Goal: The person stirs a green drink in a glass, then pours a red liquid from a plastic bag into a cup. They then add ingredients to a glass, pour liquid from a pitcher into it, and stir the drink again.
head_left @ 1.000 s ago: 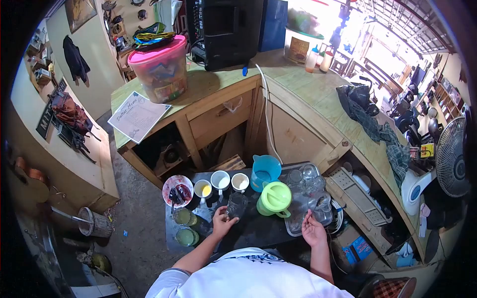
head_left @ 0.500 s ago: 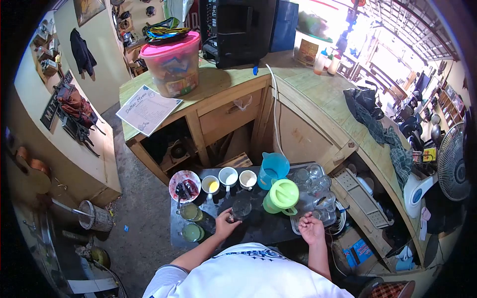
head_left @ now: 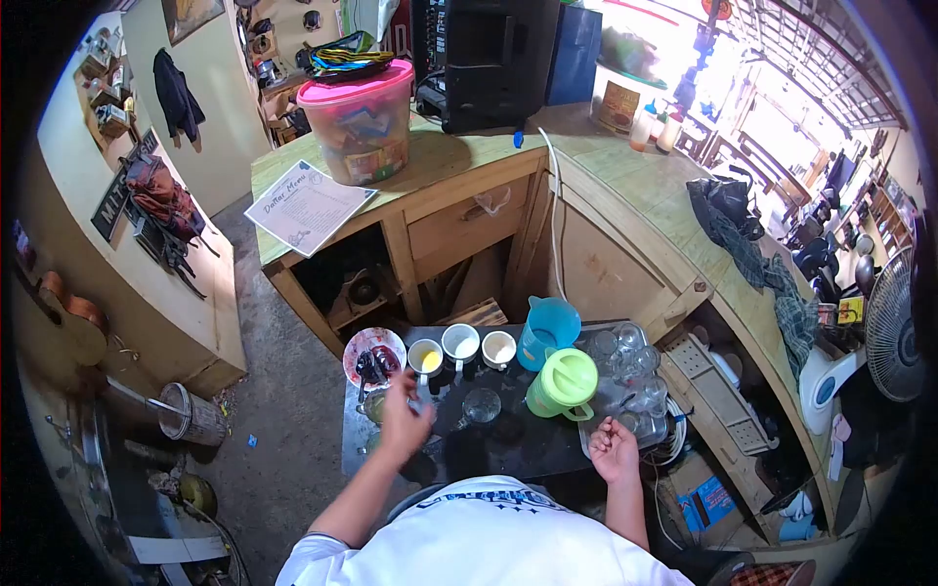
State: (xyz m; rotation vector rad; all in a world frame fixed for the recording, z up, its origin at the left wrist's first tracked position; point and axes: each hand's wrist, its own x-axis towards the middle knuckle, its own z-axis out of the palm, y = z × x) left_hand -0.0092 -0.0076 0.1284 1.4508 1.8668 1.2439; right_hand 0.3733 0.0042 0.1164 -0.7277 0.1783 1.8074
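**Clear glass mug (head_left: 481, 405) standing free on the dark tabletop (head_left: 513, 451)**

At far left, a plate (head_left: 353, 355) carries dark red contents and a dark spoon (head_left: 365, 373). Just nearer the wearer stands a glass of pale green liquid (head_left: 371, 408), partly covered by the left grip (head_left: 403, 410). The left fingers point away from the wearer, near the white mug with yellow contents (head_left: 425, 359); whether they hold anything cannot be told. The clear glass mug lies to the right of this grip, apart from it, in front of two further white mugs (head_left: 461, 343). Next come a blue jug (head_left: 549, 332) and a lidded lime-green pitcher (head_left: 563, 381). At right, the right grip (head_left: 615, 449), loosely curled with nothing visible in it, is beside the tray (head_left: 600, 398) of glasses (head_left: 642, 361), well apart from the clear mug.
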